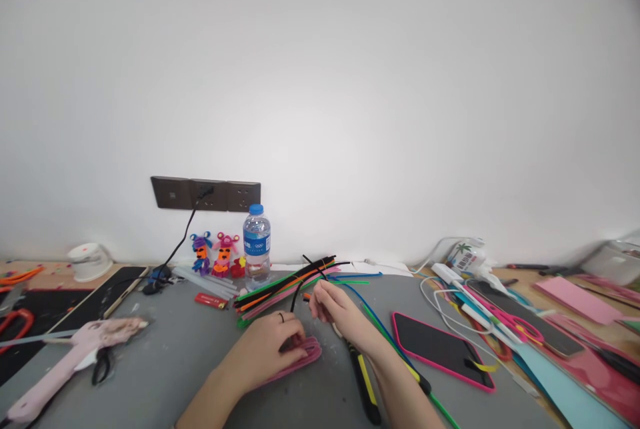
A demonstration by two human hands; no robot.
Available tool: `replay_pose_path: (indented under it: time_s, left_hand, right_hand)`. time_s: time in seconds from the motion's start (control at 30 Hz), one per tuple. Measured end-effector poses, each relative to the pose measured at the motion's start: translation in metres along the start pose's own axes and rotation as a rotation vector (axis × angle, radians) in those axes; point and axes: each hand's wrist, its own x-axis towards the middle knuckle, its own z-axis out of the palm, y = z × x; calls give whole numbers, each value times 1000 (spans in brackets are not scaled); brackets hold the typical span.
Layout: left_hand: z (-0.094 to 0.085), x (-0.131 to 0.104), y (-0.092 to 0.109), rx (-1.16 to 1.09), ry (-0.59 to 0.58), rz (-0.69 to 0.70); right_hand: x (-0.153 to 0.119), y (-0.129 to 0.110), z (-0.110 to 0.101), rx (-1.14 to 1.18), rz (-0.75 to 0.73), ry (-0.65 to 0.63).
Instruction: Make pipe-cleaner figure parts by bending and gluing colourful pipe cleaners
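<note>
My left hand [270, 352], with a dark ring on one finger, curls its fingers and thumb around a folded bundle of pink pipe cleaners [311, 351] low over the grey mat. To its right is my right hand [336, 309], fingers closed in a pinch at a thin black pipe cleaner [296, 296], which arcs up between the hands. Its exact hold is partly hidden by the fingers. Just behind lies a pile of black, orange, green and pink pipe cleaners [280, 289]. A black-and-yellow-handled tool [364, 379] lies under my right forearm.
A water bottle [257, 249] and two pipe-cleaner figures [223, 256] stand near the wall. At left lie a pink glue gun [75, 356] and a phone [100, 299]. On the right are a pink-edged phone [440, 349], pink scissors [520, 328], cables and coloured sheets.
</note>
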Motion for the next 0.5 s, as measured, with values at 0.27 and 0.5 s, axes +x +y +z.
replay_pose_path:
  time_s: [0.27, 0.5]
  left_hand:
    - [8, 0, -4, 4, -50, -50]
    - [5, -1, 2, 32, -81, -100]
  right_hand:
    - [5, 14, -1, -220, 9, 196]
    - [4, 17, -1, -258, -8, 209]
